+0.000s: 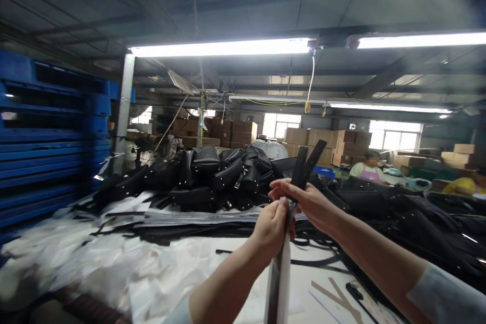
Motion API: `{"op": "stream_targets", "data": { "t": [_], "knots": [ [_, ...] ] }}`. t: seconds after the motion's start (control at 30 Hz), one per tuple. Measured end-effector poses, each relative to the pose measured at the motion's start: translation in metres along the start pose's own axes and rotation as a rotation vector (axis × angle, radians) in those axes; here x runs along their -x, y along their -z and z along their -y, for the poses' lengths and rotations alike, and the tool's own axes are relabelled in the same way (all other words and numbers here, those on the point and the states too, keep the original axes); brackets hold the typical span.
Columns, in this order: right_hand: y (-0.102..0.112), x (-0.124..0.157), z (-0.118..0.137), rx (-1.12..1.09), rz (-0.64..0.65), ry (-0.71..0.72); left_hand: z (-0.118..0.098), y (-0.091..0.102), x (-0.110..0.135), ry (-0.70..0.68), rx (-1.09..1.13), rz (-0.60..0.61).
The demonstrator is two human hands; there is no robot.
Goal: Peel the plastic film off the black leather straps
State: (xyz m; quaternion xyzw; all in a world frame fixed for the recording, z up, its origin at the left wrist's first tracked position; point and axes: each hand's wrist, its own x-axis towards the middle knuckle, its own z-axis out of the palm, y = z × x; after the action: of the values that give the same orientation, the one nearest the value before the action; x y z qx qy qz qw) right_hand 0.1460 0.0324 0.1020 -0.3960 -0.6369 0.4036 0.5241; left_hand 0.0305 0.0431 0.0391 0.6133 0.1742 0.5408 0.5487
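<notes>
Both my hands are raised in the middle of the view, holding black straps [304, 164] that stick up past my fingers in two ends. My left hand [271, 225] is wrapped around the straps lower down, where a clear plastic sleeve [279, 283] hangs toward me. My right hand [304, 201] pinches the straps just above the left hand. Both hands are closed on the straps.
A big heap of black bags [220, 172] lies on the white-covered table [159, 268] beyond my hands. More black pieces [417, 217] spread to the right. Blue pallets [49, 126] stack at left. A seated person [370, 167] and cardboard boxes [322, 139] are at the back.
</notes>
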Motion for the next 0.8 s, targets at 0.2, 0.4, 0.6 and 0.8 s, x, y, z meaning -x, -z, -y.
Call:
{"op": "stream_targets", "data": {
  "t": [0.2, 0.4, 0.6, 0.8],
  "knots": [
    [0.050, -0.035, 0.037, -0.017, -0.413, 0.418, 0.018, -0.003, 0.009, 0.068, 0.004, 0.032],
    [0.041, -0.037, 0.044, 0.170, -0.320, 0.456, 0.009, -0.007, 0.004, 0.044, 0.009, 0.018],
    [0.016, -0.021, 0.032, 0.174, -0.148, 0.406, -0.009, -0.005, -0.002, -0.011, 0.044, 0.023],
    [-0.014, 0.005, 0.006, 0.141, -0.002, 0.213, -0.015, -0.003, 0.000, -0.052, -0.007, -0.034]
  ]
}}
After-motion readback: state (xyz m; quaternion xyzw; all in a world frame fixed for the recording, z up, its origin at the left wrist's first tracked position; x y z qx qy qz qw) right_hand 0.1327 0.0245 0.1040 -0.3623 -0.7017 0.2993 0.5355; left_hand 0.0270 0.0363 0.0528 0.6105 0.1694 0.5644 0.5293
